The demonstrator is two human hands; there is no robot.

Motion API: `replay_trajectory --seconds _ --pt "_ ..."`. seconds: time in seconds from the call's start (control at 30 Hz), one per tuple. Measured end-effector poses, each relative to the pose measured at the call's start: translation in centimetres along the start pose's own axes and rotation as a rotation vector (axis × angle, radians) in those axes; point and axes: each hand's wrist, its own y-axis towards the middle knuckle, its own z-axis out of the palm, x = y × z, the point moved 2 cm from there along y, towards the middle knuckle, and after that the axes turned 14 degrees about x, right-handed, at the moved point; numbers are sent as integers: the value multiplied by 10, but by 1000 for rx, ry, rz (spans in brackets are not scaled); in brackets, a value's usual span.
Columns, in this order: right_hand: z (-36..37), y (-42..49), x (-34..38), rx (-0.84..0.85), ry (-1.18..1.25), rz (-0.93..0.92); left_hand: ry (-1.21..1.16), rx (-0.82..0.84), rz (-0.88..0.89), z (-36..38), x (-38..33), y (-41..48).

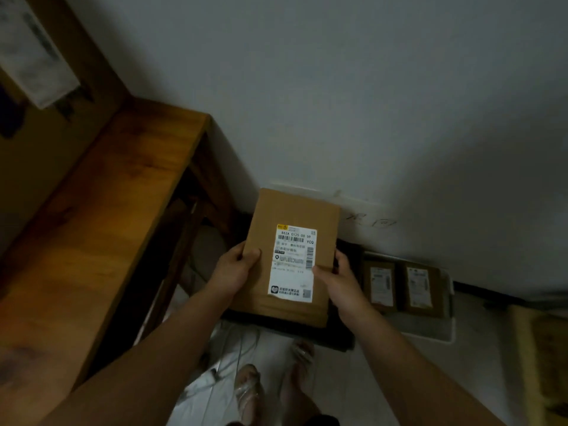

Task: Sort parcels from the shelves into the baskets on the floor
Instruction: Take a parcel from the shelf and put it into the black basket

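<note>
At the left stands the brown wooden shelf [101, 210]. Your left grip [236, 269] pinches the left edge of the flat brown cardboard parcel with a white shipping label [295, 210], thumb on top. Your right grip [338, 281] clasps its right edge the same way. The parcel is over the black floor basket [335, 336] near the wall. It looks light, thin and stiff, so hold it by the side edges. Further right, a white basket [430, 338] holds two small brown parcels [381, 287].
</note>
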Motion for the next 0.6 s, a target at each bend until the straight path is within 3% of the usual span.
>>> replay_trajectory --seconds 0.33,0.6 --pt "19 176 -113 108 38 220 42 -82 -220 -42 137 153" --pt "18 312 -222 66 80 267 8 0 -274 -51 251 285"
